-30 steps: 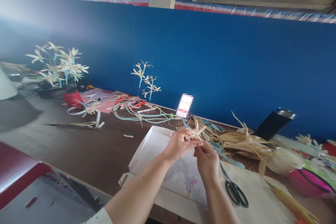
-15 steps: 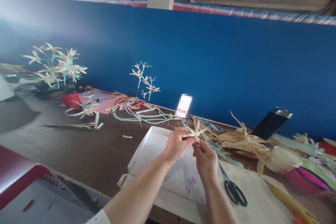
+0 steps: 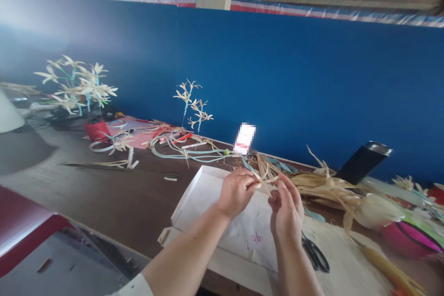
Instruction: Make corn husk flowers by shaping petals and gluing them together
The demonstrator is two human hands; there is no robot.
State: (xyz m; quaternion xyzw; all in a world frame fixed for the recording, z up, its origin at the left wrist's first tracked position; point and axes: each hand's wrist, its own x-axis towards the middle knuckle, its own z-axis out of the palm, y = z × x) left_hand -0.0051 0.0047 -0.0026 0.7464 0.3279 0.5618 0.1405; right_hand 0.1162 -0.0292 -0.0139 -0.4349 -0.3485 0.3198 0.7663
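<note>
Flower is held up near the box's far edge by the left hand, which is turned inward, thumb and bent fingers pinching its base. The right hand is raised close on the other side, thumb and fingers slightly curled; whether a petal is pinched there cannot be told. The box is partly covered by both forearms; on its white floor, pink figures are written, the first hard to read. The scissors' blades are hidden by the right arm. The phone is pixelated. Pale blooms are stood in a red pot.
</note>
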